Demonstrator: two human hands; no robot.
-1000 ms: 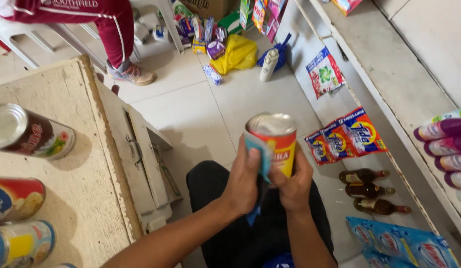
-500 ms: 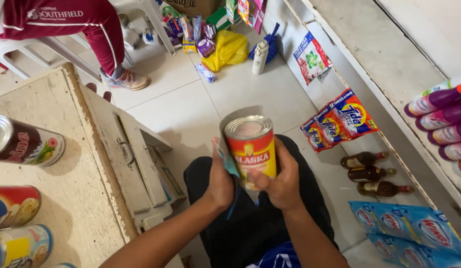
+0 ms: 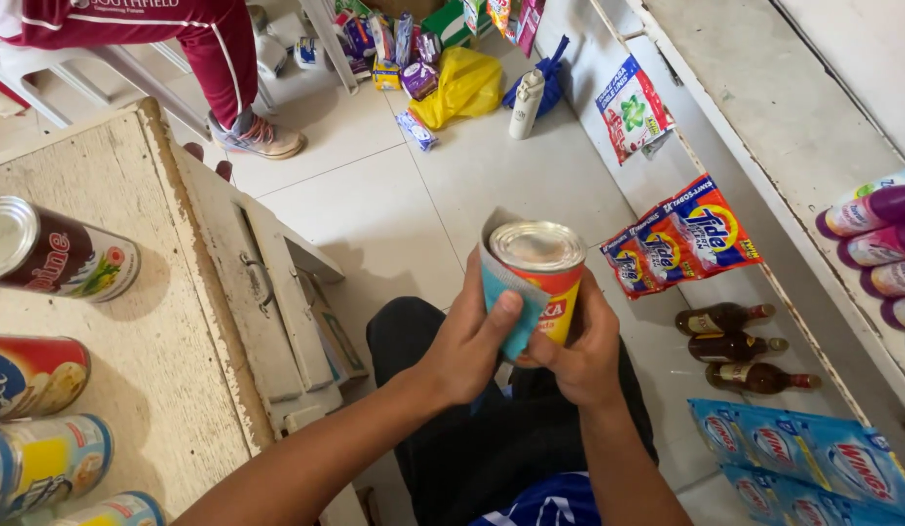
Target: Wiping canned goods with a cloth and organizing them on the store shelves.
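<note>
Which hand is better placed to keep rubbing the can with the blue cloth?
Probably the left hand: it already presses the blue cloth against the red-and-yellow metal can. The right hand just grips it.

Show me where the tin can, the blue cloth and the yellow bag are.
tin can (image 3: 536,245): head view, on its silver lid.
blue cloth (image 3: 498,292): head view, on the fold against the can's side.
yellow bag (image 3: 465,88): head view, on its crumpled middle.

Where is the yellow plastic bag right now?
In the head view, the yellow plastic bag lies on the floor at top centre, left of the white bottle.
</note>
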